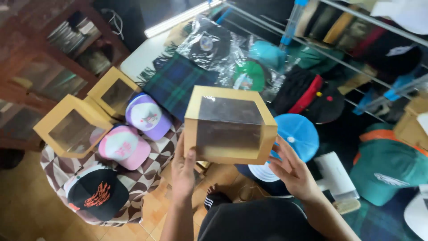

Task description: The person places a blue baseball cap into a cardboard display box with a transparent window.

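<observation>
Caps lie at far left: a black cap [97, 193], a pink cap [124, 147] and a purple one [147, 115] beside two empty window boxes [72, 126]. My left hand [183, 172] grips the kraft window box [229, 126] at its lower left corner, held up in front of me; my right hand [290, 172] presses its right edge, fingers spread, near a blue cap [298, 136].

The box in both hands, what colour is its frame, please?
Mustard-yellow cardboard box with clear window; head view.
</observation>
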